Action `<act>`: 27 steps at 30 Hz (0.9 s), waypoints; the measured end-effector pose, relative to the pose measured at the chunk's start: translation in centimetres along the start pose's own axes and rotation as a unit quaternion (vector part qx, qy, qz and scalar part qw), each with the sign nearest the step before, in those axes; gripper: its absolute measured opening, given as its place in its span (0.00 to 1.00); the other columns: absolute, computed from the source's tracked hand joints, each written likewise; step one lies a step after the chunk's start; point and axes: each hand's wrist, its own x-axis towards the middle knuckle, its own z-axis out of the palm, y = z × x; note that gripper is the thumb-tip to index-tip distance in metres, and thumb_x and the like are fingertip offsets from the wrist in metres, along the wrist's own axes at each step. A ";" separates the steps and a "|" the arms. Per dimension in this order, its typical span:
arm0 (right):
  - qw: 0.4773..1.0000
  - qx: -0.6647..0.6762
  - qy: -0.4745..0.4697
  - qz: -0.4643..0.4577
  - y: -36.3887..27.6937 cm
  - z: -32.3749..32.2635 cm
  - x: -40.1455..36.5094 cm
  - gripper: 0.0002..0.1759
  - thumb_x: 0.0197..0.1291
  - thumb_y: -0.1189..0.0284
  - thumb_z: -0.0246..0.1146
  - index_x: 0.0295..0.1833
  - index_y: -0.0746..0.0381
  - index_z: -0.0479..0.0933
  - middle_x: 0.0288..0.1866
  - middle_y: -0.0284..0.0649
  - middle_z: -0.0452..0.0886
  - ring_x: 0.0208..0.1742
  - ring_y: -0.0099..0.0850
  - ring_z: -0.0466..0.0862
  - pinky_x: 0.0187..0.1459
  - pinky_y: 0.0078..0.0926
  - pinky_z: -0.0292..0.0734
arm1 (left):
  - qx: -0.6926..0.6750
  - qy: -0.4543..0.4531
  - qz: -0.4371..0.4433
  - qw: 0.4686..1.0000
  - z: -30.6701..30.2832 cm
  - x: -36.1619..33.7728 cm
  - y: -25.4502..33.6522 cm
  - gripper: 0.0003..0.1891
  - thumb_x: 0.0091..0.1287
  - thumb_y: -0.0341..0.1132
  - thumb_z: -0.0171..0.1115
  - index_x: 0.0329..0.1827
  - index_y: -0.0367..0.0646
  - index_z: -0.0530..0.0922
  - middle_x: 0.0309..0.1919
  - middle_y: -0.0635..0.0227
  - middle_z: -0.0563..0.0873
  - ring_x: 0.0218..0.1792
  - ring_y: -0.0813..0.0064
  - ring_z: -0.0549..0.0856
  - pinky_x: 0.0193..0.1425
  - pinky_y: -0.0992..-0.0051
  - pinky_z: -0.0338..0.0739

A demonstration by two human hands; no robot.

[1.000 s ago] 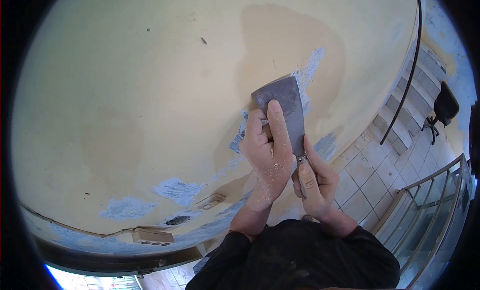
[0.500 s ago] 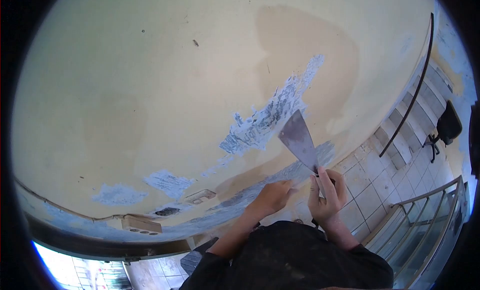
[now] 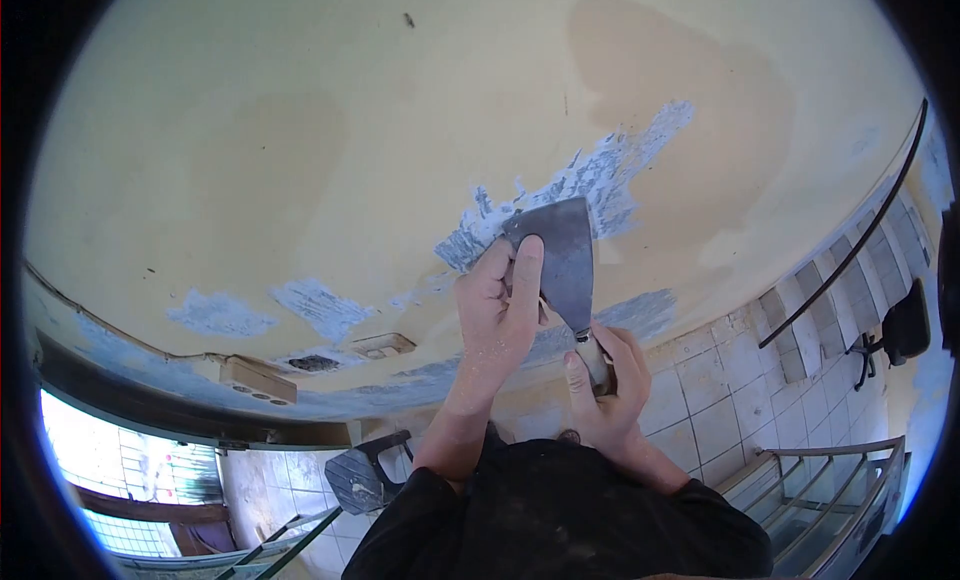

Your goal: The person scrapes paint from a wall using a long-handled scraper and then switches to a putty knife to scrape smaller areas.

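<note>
A putty knife (image 3: pixel 563 260) with a wide grey blade is held up in front of the wall. My right hand (image 3: pixel 615 395) wraps round its handle. My left hand (image 3: pixel 503 305) pinches the blade's left corner, thumb lying on the flat face. Behind the blade, the yellowish painted wall (image 3: pixel 350 140) has a long scraped patch (image 3: pixel 620 170) of bare white and grey plaster. Part of this patch is hidden by the blade and my left fingers. White dust specks show on my left wrist.
Smaller scraped patches (image 3: pixel 320 308) and a power outlet box (image 3: pixel 258 378) sit low on the wall at left. At right are steps (image 3: pixel 830 300) with a dark handrail (image 3: pixel 860 230), a black chair (image 3: pixel 905 325) and a glass-sided frame (image 3: pixel 820 500). A dark step stool (image 3: pixel 362 477) stands at lower left.
My left hand has risen from beside my right hand to grip the blade's corner. The putty knife has moved left and turned more upright. The view has shifted.
</note>
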 end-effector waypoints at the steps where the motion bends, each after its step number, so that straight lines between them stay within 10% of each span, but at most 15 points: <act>1: 0.994 0.073 -0.060 0.053 0.2 -0.1 -0.2 0.24 0.68 0.76 0.69 0.67 0.69 0.74 0.39 0.45 0.81 0.37 0.30 0.80 0.40 0.27 0.76 | 0.000 0.002 -0.003 1.000 0.1 0.0 0.0 0.19 0.80 0.38 0.61 0.28 0.38 0.74 0.14 0.75 0.76 0.17 0.87 0.79 0.19 0.81 0.71; 4: 0.913 0.298 -0.099 0.261 -1.3 -0.3 -0.7 0.27 0.74 0.72 0.64 0.73 0.66 0.65 0.37 0.38 0.79 0.36 0.23 0.78 0.39 0.23 0.74 | -0.031 -0.007 0.004 0.999 0.1 0.2 0.3 0.18 0.80 0.37 0.60 0.29 0.39 0.74 0.15 0.75 0.76 0.17 0.88 0.78 0.19 0.81 0.70; 13: 0.937 0.307 -0.085 0.141 -2.0 1.5 -1.8 0.31 0.80 0.61 0.54 0.79 0.66 0.56 0.25 0.33 0.74 0.20 0.16 0.66 0.23 0.18 0.58 | 0.010 -0.023 0.101 0.995 0.3 1.3 -0.3 0.18 0.82 0.37 0.58 0.30 0.40 0.72 0.17 0.78 0.70 0.19 0.92 0.69 0.19 0.81 0.63; 27: 0.929 0.293 -0.068 0.215 -3.6 0.7 -1.5 0.29 0.81 0.65 0.53 0.76 0.73 0.61 0.27 0.31 0.75 0.26 0.17 0.71 0.29 0.19 0.66 | 0.010 -0.022 0.110 0.994 1.1 1.5 0.0 0.20 0.82 0.37 0.58 0.28 0.42 0.65 0.19 0.78 0.66 0.24 0.90 0.62 0.24 0.79 0.56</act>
